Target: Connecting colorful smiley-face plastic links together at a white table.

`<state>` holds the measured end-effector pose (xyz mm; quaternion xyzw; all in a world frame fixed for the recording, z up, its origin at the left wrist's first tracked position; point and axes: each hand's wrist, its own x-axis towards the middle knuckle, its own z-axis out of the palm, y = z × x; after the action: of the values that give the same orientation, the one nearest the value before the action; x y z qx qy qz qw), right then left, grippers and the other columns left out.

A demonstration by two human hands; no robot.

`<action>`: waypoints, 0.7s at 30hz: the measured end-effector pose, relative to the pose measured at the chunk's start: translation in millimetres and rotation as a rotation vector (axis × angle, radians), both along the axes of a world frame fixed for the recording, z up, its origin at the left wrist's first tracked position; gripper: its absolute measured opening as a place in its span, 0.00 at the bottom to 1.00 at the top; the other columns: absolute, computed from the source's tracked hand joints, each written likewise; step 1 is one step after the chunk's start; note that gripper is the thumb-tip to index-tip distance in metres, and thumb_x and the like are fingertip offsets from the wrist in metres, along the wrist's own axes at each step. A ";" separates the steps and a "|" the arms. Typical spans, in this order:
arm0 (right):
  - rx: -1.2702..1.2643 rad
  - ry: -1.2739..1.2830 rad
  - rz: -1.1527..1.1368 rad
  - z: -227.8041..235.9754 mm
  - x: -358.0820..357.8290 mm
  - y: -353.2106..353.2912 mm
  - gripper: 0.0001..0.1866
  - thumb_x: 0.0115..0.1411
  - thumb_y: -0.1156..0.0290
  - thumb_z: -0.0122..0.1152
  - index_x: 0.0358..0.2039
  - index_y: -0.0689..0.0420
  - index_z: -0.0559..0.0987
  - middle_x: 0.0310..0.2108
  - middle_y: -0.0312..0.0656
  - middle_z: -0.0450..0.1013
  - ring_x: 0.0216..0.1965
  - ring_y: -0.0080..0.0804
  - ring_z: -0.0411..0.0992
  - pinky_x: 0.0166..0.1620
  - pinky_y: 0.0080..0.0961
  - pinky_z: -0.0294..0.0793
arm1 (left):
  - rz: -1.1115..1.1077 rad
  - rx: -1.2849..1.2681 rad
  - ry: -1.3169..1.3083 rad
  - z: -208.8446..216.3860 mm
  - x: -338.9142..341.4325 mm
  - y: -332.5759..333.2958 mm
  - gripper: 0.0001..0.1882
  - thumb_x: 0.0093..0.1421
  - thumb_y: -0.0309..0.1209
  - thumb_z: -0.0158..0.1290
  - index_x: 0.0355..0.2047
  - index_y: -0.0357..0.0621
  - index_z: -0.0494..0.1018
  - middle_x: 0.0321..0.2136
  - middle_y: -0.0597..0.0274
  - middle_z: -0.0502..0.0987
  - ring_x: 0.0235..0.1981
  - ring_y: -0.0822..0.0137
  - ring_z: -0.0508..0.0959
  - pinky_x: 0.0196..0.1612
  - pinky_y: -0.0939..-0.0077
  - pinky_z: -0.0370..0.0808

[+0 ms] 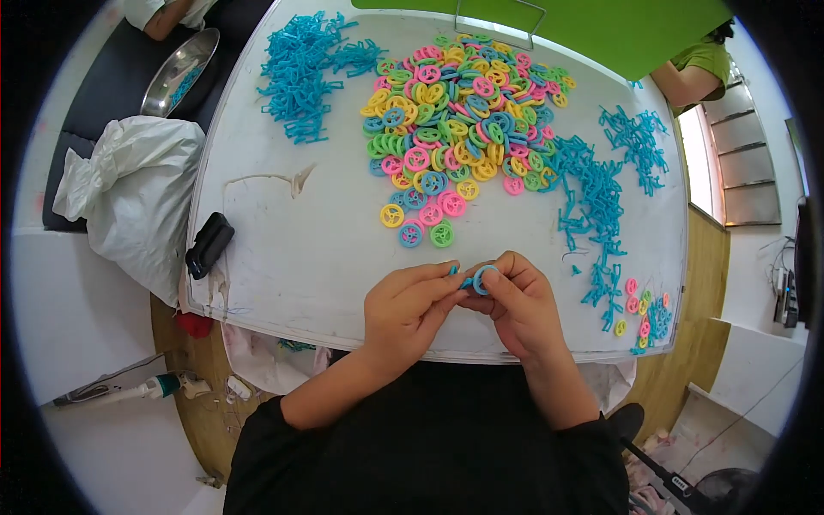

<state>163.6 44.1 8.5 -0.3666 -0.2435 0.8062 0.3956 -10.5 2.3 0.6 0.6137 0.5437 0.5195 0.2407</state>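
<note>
Near the table's front edge, my two hands meet over the white surface. A light blue toy wheel (482, 281) is pinched between the thumb and fingers of my right hand (521, 302). My left hand (410, 307) is closed on a small teal plastic clip (466, 282), whose end reaches toward the wheel; whether the two are joined I cannot tell. Beyond my hands lies a big pile of pink, yellow, green and blue wheels (459, 120), with a few strays nearer to me, such as a green wheel (441, 234).
Teal clips lie in a heap (300, 73) at the far left and a strip (594, 193) at the right. Wheels joined with clips (657, 319) sit at the right front corner. A black case (210, 245) and a white sack (142, 193) are left. Other people sit at the far corners.
</note>
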 end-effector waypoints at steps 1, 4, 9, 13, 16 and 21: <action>0.001 0.000 0.002 0.9 -1.0 0.3 0.05 0.68 0.72 0.57 0.36 0.59 0.72 0.38 0.44 0.78 0.38 0.30 0.78 0.45 0.35 0.83 | -0.022 -0.025 0.005 1.3 -0.9 -0.2 0.13 0.52 0.21 0.65 0.39 0.41 0.81 0.39 0.53 0.82 0.38 0.59 0.82 0.39 0.71 0.79; 0.049 -0.042 -0.007 1.6 -5.3 0.0 0.05 0.68 0.72 0.57 0.36 0.59 0.73 0.38 0.43 0.77 0.39 0.30 0.78 0.46 0.34 0.83 | -0.032 -0.052 -0.015 -0.1 -1.0 -0.3 0.12 0.52 0.21 0.65 0.38 0.41 0.81 0.39 0.53 0.83 0.38 0.59 0.83 0.40 0.72 0.79; 0.042 0.010 -0.045 -6.0 -7.7 -5.4 0.05 0.67 0.72 0.59 0.36 0.59 0.73 0.39 0.42 0.77 0.41 0.29 0.77 0.48 0.34 0.81 | -0.008 -0.054 -0.066 0.2 1.4 1.7 0.11 0.53 0.22 0.65 0.38 0.40 0.81 0.37 0.53 0.83 0.37 0.59 0.83 0.39 0.72 0.79; 0.052 0.027 0.009 -5.9 3.8 -2.2 0.04 0.65 0.74 0.60 0.36 0.59 0.73 0.39 0.43 0.76 0.41 0.30 0.77 0.49 0.35 0.80 | -0.066 -0.120 -0.163 0.9 0.9 -0.3 0.12 0.52 0.19 0.64 0.39 0.40 0.81 0.38 0.53 0.82 0.38 0.60 0.82 0.42 0.71 0.78; 0.137 -0.038 0.117 -4.1 8.8 1.8 0.04 0.63 0.76 0.62 0.35 0.60 0.75 0.39 0.43 0.77 0.40 0.29 0.77 0.48 0.31 0.80 | -0.094 -0.106 -0.128 -1.8 -2.4 -5.0 0.12 0.52 0.20 0.64 0.39 0.40 0.81 0.38 0.53 0.82 0.38 0.60 0.82 0.41 0.71 0.78; 0.050 0.042 0.149 1.2 22.5 -9.3 0.04 0.60 0.82 0.61 0.33 0.60 0.74 0.40 0.46 0.76 0.42 0.35 0.78 0.48 0.38 0.83 | -0.126 0.011 0.023 8.7 2.7 -13.4 0.13 0.52 0.23 0.65 0.39 0.42 0.82 0.38 0.54 0.82 0.37 0.57 0.82 0.40 0.70 0.78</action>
<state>186.0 34.9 9.7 -0.3206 -0.2818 0.8344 0.3487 -7.8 -11.1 9.2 0.6539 0.5039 0.4991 0.2636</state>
